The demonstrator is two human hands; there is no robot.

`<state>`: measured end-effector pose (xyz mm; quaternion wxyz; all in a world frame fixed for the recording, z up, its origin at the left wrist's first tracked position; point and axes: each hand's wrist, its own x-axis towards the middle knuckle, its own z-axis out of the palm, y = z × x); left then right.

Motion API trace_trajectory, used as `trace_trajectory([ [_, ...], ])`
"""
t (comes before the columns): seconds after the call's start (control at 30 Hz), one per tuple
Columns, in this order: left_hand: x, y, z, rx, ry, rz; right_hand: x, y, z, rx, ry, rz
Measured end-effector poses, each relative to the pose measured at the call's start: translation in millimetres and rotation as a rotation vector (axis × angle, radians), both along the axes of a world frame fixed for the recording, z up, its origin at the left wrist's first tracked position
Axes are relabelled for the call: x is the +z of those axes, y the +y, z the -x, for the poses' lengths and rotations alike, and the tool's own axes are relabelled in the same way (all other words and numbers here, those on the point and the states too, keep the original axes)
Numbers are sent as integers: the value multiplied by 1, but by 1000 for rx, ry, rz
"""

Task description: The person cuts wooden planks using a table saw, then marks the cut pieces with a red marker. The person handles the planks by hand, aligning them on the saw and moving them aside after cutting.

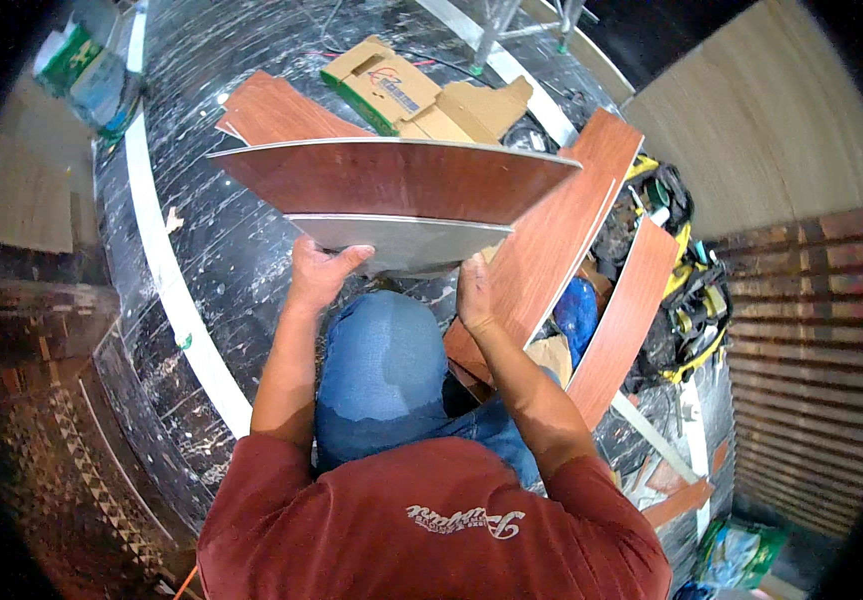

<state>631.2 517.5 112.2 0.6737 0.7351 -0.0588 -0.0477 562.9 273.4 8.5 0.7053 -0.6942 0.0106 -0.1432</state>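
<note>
A grey-faced board (416, 243) is tilted up in front of my knees, gripped at both ends. My left hand (323, 268) is closed on its left end, thumb lying across the grey face and the other fingers partly hidden. My right hand (473, 292) closes on the right end with the thumb pointing up; its fingers are mostly out of sight. Directly beyond it stands a wider reddish-brown wood-grain board (401, 183), also tilted. Whether the two boards touch lower down I cannot tell.
More reddish planks (576, 235) lie to the right, and others (286, 108) at the far left. An opened cardboard box (391, 90) rests beyond the boards. Black-and-yellow tool bags (696, 320) sit at the right. A white strip (166, 265) crosses the dark floor.
</note>
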Motion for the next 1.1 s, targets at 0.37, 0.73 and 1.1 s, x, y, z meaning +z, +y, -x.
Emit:
trace_trajectory([
  [0.37, -6, -18, 4, 2, -190, 141, -84, -10, 20, -42, 294, 483],
  [0.73, -17, -7, -2, 19, -166, 172, -65, -5, 6, 147, 356, 486],
  [1.1, -15, -3, -2, 20, -102, 19, -18, -5, 10, 102, 388, 520],
])
